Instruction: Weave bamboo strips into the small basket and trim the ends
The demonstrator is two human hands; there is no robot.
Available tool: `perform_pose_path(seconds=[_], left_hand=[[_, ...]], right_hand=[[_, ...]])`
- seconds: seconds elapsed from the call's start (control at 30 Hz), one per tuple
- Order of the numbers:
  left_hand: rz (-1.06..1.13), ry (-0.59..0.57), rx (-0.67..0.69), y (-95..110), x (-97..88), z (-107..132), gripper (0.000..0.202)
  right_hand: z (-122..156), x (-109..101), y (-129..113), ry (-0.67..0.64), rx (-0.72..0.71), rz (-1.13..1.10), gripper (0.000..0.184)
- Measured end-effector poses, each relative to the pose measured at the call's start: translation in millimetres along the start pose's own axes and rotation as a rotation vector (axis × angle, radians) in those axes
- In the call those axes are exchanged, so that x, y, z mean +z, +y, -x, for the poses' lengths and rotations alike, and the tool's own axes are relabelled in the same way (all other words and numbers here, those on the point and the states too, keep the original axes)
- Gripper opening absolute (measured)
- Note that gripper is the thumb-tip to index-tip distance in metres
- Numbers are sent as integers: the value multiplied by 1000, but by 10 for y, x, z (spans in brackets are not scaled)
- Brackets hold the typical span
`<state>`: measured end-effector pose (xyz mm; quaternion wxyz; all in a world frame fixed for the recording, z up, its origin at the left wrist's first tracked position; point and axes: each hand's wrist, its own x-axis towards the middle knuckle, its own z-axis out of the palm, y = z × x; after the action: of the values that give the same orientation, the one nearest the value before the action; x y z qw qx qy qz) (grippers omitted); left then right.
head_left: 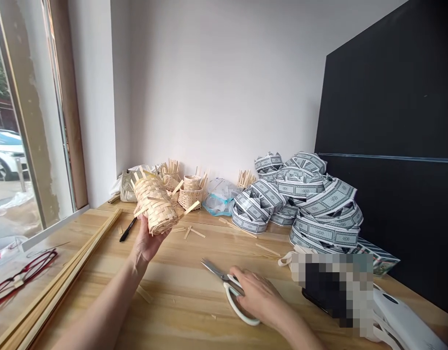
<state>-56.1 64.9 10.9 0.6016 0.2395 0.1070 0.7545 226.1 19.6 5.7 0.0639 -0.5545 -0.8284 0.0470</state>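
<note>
My left hand (147,240) grips a small woven bamboo basket (153,203) from below and holds it up above the wooden table (183,311), with loose strip ends sticking out of its weave. My right hand (262,296) rests flat over the white handles of a pair of scissors (224,282) lying on the table, blades pointing to the far left. Whether the fingers are through the handles is hidden by the hand.
Long bamboo strips (59,287) lie along the table's left side beside red glasses (19,277) and a black pen (127,229). Small finished baskets (190,192), a plastic bag (220,197) and a heap of patterned paper bands (307,199) stand at the back. A black panel (391,146) leans at the right.
</note>
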Motion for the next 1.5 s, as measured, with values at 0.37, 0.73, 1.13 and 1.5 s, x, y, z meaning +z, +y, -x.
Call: perform_pose_path(seconds=[0.37, 0.73, 1.13, 1.5], left_hand=[[7, -146, -38, 32, -70, -2, 51], [16, -111, 26, 54, -66, -32, 50], [-77, -111, -47, -6, -195, -43, 45], [-206, -69, -141, -75, -271, -42, 44]], right_hand=[[-239, -195, -249, 114, 46, -1281, 42], [-460, -174, -663, 211, -84, -948, 21], [-567, 99, -618, 397, -218, -864, 14], [-524, 93, -611, 330, -231, -944, 9]])
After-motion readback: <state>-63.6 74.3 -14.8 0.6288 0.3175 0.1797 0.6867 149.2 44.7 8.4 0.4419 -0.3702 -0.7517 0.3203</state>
